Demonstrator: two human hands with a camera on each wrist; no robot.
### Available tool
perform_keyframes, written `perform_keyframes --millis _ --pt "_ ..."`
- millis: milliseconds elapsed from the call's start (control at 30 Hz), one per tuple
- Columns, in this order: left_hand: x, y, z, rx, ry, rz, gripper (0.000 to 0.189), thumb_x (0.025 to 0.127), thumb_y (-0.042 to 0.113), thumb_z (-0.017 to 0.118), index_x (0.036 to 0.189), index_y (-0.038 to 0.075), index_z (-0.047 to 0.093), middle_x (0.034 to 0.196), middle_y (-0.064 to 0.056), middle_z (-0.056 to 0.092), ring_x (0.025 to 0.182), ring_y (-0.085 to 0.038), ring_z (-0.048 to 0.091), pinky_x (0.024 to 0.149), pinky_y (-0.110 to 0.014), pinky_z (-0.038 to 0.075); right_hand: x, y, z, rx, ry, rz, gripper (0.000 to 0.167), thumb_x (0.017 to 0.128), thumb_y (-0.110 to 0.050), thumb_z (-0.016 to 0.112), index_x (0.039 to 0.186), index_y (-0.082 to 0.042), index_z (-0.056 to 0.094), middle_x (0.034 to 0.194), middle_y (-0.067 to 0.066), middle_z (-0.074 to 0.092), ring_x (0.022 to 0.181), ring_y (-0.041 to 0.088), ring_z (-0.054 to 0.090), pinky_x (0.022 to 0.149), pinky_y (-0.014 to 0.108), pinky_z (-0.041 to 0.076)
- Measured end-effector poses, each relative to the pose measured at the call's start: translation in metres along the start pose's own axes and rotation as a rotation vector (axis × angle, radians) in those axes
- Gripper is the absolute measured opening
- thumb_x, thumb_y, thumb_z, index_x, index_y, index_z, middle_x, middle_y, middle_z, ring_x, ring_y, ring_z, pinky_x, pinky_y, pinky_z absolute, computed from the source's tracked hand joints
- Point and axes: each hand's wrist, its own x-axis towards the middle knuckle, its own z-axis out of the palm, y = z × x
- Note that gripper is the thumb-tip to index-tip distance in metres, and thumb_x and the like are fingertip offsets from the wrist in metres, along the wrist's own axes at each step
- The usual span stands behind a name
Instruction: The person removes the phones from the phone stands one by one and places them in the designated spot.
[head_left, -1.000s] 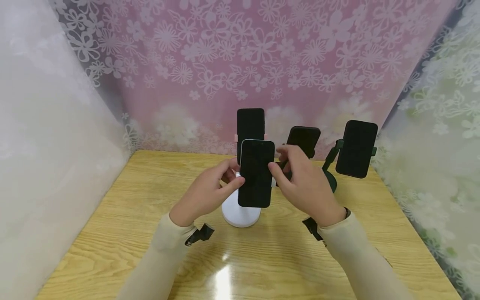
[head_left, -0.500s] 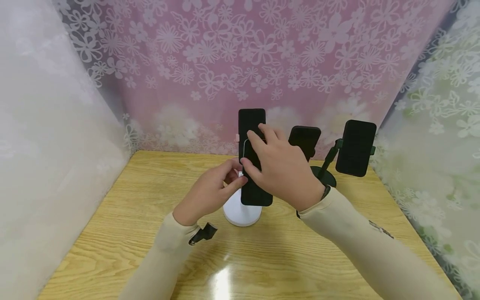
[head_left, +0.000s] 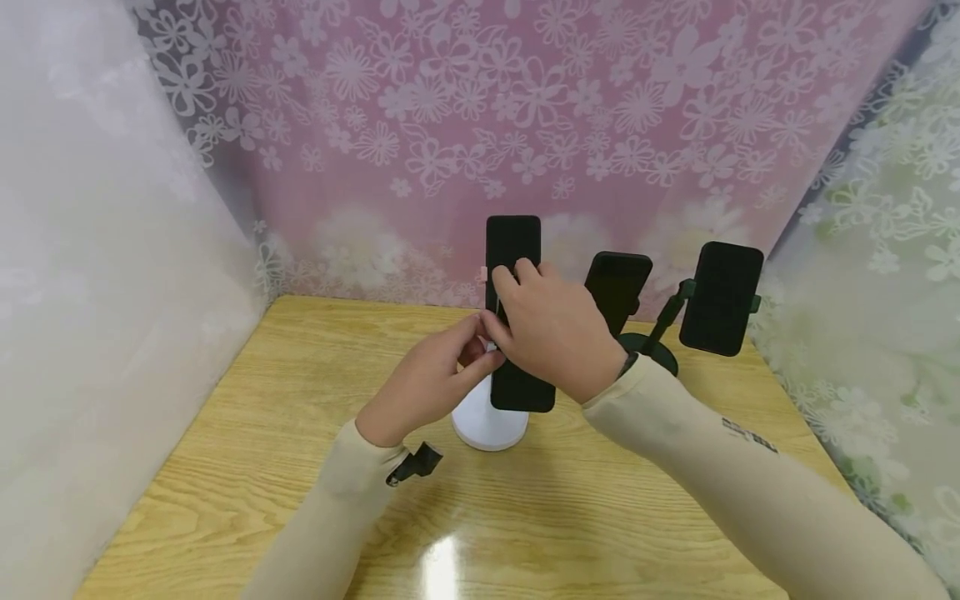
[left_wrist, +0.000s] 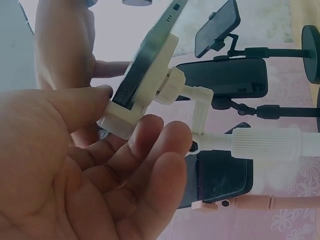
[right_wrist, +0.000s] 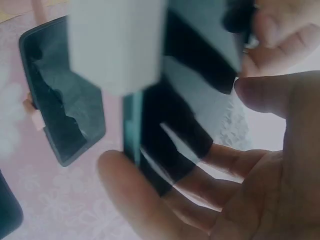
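Observation:
A black-screened phone (head_left: 522,387) sits in the clamp (left_wrist: 159,62) of a white phone stand, whose round base (head_left: 491,429) rests on the table. My left hand (head_left: 427,379) grips the clamp's side jaw, thumb against the phone's edge and fingers curled beneath. Across the phone's upper part reaches my right hand (head_left: 558,329), covering much of the screen. Its thumb is at the left edge beside my left fingertips, with its other fingers bent around the phone's far end. In the right wrist view the screen (right_wrist: 200,110) mirrors those fingers; a white clamp end (right_wrist: 117,45) looms blurred.
Directly behind stands another phone (head_left: 513,237) in a pink holder (left_wrist: 252,201). To the right, two more phones, a tilted one (head_left: 618,287) and a taller one (head_left: 722,298), sit in dark stands. A floral curtain (head_left: 420,125) backs the wooden table (head_left: 300,358).
My right hand has moved left from the phone's right edge across its screen, its thumb now at the left edge. My left hand keeps its hold on the clamp side.

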Motion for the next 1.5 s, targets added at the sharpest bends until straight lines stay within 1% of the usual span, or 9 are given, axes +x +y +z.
perform_keyframes --millis 233,433,667,767,1133,1200,1367,1433,1500 --pt "0.003 0.002 0.003 -0.044 -0.013 0.01 0.015 0.107 0.043 0.057 0.114 0.03 0.057 0.088 0.011 0.061 0.077 -0.006 0.058 0.068 -0.033 0.05 -0.001 0.006 0.01 -0.029 0.038 -0.008 0.04 0.101 -0.036 0.063 0.118 0.0 0.063 0.088 0.014 0.055 0.067 0.029 0.051 0.04 0.035 0.045" --pt "0.011 -0.001 0.006 -0.143 -0.047 0.018 0.019 0.106 0.046 0.057 0.117 0.03 0.059 0.092 0.009 0.063 0.08 -0.009 0.06 0.071 -0.033 0.051 -0.004 0.014 0.015 -0.031 0.026 -0.005 0.045 0.1 -0.038 0.062 0.125 0.0 0.063 0.093 0.016 0.054 0.069 0.028 0.047 0.04 0.033 0.042" --pt "0.022 -0.017 0.012 -0.46 -0.125 -0.066 0.034 0.101 0.035 0.069 0.125 0.016 0.054 0.094 -0.01 0.061 0.077 -0.027 0.06 0.064 -0.036 0.052 -0.005 0.022 0.024 0.024 0.02 0.004 0.044 0.097 -0.036 0.06 0.125 -0.001 0.061 0.091 0.014 0.053 0.071 0.028 0.046 0.04 0.033 0.042" --pt "0.024 -0.023 0.015 -0.542 -0.156 -0.082 0.033 0.1 0.031 0.07 0.124 0.013 0.055 0.094 -0.013 0.059 0.076 -0.029 0.059 0.06 -0.034 0.051 -0.007 0.023 0.031 0.041 0.046 -0.002 0.042 0.097 -0.034 0.058 0.123 -0.002 0.062 0.093 0.015 0.055 0.073 0.028 0.046 0.041 0.033 0.044" --pt "0.025 -0.035 0.022 -0.787 -0.256 -0.024 0.028 0.102 0.019 0.065 0.124 0.007 0.053 0.076 -0.009 0.054 0.059 -0.021 0.049 0.062 -0.033 0.046 -0.01 0.018 0.043 0.039 0.147 -0.015 0.032 0.1 -0.034 0.052 0.11 -0.004 0.059 0.086 0.011 0.049 0.07 0.027 0.042 0.04 0.033 0.038" --pt "0.025 -0.036 0.022 -0.804 -0.259 -0.004 0.029 0.102 0.019 0.064 0.126 0.007 0.053 0.08 -0.008 0.052 0.058 -0.019 0.047 0.062 -0.032 0.044 -0.01 0.017 0.044 0.037 0.154 -0.026 0.03 0.099 -0.032 0.051 0.108 -0.004 0.058 0.086 0.011 0.048 0.07 0.026 0.04 0.04 0.033 0.036" --pt "0.023 -0.038 0.02 -0.817 -0.258 0.016 0.03 0.101 0.023 0.065 0.124 0.006 0.058 0.111 -0.007 0.046 0.06 -0.017 0.043 0.063 -0.029 0.04 -0.007 0.014 0.045 0.043 0.155 -0.039 0.029 0.098 -0.03 0.053 0.109 -0.003 0.057 0.087 0.011 0.046 0.071 0.027 0.04 0.04 0.031 0.035" --pt "0.023 -0.039 0.02 -0.843 -0.261 0.011 0.033 0.1 0.023 0.065 0.128 0.007 0.058 0.113 -0.006 0.044 0.059 -0.017 0.04 0.062 -0.029 0.039 -0.006 0.013 0.044 0.045 0.151 -0.04 0.029 0.098 -0.03 0.054 0.11 -0.003 0.057 0.088 0.011 0.046 0.071 0.027 0.039 0.04 0.031 0.034" --pt "0.022 -0.04 0.02 -0.874 -0.266 0.001 0.036 0.1 0.022 0.066 0.132 0.009 0.056 0.101 -0.004 0.046 0.058 -0.016 0.036 0.06 -0.029 0.036 -0.005 0.012 0.044 0.047 0.142 -0.042 0.029 0.098 -0.03 0.053 0.11 -0.004 0.057 0.088 0.011 0.046 0.072 0.027 0.039 0.04 0.031 0.034"
